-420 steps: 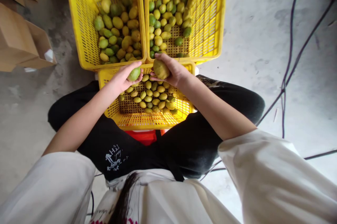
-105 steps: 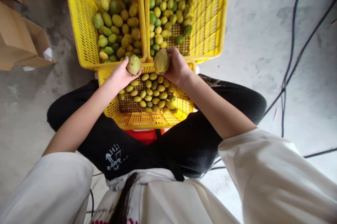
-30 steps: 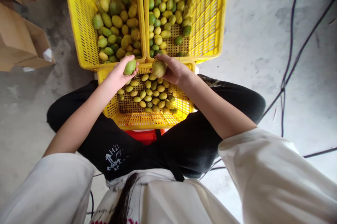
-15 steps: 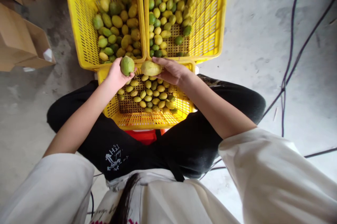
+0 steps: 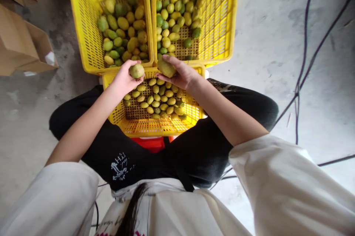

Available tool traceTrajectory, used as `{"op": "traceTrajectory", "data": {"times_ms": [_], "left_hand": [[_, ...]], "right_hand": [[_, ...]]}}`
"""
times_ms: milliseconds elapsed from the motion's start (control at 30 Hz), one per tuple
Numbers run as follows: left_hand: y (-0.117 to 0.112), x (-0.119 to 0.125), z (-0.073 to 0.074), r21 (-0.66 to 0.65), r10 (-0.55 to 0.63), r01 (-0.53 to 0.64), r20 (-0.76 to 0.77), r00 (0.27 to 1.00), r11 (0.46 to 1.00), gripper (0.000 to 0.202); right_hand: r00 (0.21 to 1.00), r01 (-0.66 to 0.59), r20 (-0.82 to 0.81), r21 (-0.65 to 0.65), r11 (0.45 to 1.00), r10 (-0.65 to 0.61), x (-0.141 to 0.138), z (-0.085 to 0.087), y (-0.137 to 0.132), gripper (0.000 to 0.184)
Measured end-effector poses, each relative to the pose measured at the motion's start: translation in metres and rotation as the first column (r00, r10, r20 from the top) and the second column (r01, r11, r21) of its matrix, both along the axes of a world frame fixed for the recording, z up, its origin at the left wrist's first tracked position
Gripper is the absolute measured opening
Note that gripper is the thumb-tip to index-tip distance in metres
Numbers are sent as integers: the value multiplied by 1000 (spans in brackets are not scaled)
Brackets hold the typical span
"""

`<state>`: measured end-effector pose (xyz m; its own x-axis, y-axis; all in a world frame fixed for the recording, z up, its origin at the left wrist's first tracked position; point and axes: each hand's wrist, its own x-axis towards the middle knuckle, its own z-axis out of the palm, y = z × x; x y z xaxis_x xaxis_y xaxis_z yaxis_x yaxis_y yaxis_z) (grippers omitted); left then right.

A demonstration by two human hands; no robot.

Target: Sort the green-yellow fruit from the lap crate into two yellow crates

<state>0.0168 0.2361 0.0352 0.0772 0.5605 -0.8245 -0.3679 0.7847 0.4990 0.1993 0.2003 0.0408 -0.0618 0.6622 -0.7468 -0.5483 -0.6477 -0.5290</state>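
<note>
My left hand (image 5: 124, 78) is closed round a small yellow-green fruit (image 5: 137, 70), held over the far rim of the near yellow crate (image 5: 155, 128). My right hand (image 5: 181, 73) grips a larger yellowish fruit (image 5: 165, 68) just to its right, above the same rim. Many small yellow and green fruits (image 5: 158, 99) lie on the floor of the near crate between my knees. Two more yellow crates stand behind it: the left crate (image 5: 80, 25) holds bigger fruits, the right crate (image 5: 222, 17) holds smaller ones.
Cardboard boxes (image 5: 22, 43) sit on the concrete floor at the left. Dark cables (image 5: 302, 77) run across the floor on the right. A red object (image 5: 149, 142) shows under the near crate. My black-clad legs flank that crate.
Both hands have turned their fruits over. The left fruit now shows a yellower side, and the right fruit has moved slightly right and up toward the far crate's edge.
</note>
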Motion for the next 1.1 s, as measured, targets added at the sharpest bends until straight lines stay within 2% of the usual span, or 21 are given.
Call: {"op": "traceTrajectory", "data": {"times_ms": [200, 433, 567, 667, 767, 867, 967, 1100], "left_hand": [[3, -3, 3, -45, 17, -17, 1, 1000, 999, 17], [2, -3, 0, -12, -13, 13, -49, 999, 1000, 9], [2, -4, -2, 32, 29, -27, -54, 998, 999, 10], [2, -2, 2, 42, 83, -81, -40, 996, 996, 7], [3, 1, 6, 6, 109, -109, -18, 994, 994, 12], [4, 1, 4, -55, 84, -86, -30, 996, 995, 12], [5, -2, -1, -65, 60, -61, -28, 998, 996, 15], [4, -5, -5, 19, 18, -18, -27, 999, 1000, 15]], "right_hand": [[995, -3, 101, 46, 999, -2, 0, -9, 5, 25], [998, -9, 56, -10, 1000, 10, 4, -7, 7, 21], [994, 0, 108, 45, 999, -5, 5, -12, 2, 14], [991, -11, 132, 22, 1000, 8, 3, -14, 1, 10], [994, 23, 107, -13, 1000, -21, 1, -9, 3, 20], [997, 40, 61, -46, 998, -38, -1, -2, 7, 28], [999, 46, 19, -57, 997, -45, -1, 1, 8, 27], [998, 55, -7, 4, 998, -55, -2, 0, 3, 17]]}}
